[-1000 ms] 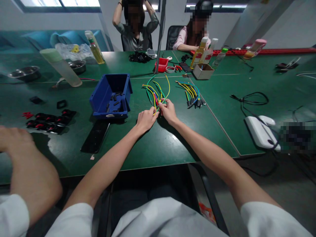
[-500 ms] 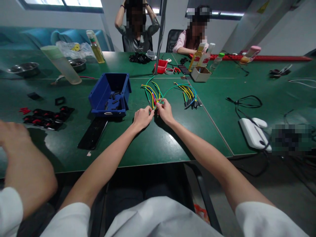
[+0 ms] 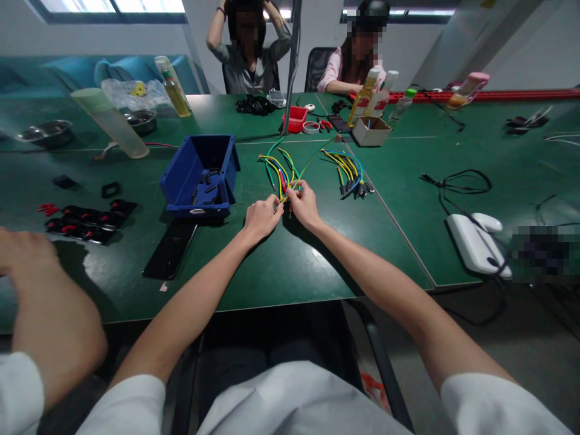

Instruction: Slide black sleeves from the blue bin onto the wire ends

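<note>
My left hand (image 3: 263,217) and my right hand (image 3: 302,202) are close together over the table, thumbs and fingertips pinched on a thin green wire (image 3: 312,161). From my right hand the wire runs up and to the right; the part at my fingertips is mostly hidden. Just beyond my hands lies a loose bunch of yellow and green wires (image 3: 273,161), with a red piece close to my right fingertips. Further right rests a second bunch of yellow wires (image 3: 347,166), with black ends and a blue wire among them.
Left of my hands stands a blue bin (image 3: 199,208) with small black pieces inside, a black phone (image 3: 170,251) before it. Black-and-red parts (image 3: 86,222) lie further left, near another person's arm (image 3: 54,314). A white device (image 3: 475,244) is at right. Two people sit opposite.
The green wire's free length has swung away from the right-hand bunch and now stretches straighter, up and right. My hands stay nearly in place; the view has shifted slightly.
</note>
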`<action>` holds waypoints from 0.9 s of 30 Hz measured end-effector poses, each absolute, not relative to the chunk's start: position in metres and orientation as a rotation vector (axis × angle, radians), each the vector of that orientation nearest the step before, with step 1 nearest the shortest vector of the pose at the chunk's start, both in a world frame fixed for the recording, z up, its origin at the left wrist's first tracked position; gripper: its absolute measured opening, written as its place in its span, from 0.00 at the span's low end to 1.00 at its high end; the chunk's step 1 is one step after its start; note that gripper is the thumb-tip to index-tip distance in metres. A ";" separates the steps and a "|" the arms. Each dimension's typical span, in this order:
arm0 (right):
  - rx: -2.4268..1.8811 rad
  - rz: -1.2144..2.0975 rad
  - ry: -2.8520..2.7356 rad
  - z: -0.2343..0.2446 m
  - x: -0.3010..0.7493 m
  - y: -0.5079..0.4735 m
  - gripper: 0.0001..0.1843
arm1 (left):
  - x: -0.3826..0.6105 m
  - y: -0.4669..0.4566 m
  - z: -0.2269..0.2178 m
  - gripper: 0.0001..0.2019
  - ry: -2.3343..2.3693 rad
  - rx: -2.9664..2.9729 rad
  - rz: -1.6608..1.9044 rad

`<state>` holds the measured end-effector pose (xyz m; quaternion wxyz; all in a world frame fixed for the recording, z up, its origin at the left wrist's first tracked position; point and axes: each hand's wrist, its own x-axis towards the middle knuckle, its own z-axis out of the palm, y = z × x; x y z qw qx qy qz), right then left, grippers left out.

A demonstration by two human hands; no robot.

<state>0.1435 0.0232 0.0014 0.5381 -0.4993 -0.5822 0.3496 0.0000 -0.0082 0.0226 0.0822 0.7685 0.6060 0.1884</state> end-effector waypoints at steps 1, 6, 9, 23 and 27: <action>-1.187 0.833 -1.377 0.002 0.143 0.023 0.10 | 0.000 -0.009 0.023 0.13 1.825 2.286 0.585; -1.181 0.843 -1.332 0.003 0.142 0.022 0.10 | -0.005 -0.010 0.032 0.12 1.929 2.237 0.831; -1.197 0.856 -1.320 0.003 0.142 0.022 0.10 | -0.018 -0.008 0.045 0.13 2.019 2.163 1.094; -1.252 0.816 -1.334 0.004 0.150 0.028 0.08 | -0.132 0.050 0.094 0.16 2.491 2.013 0.941; -1.240 0.832 -1.334 0.003 0.149 0.028 0.09 | -0.150 0.073 0.069 0.18 2.381 2.105 0.375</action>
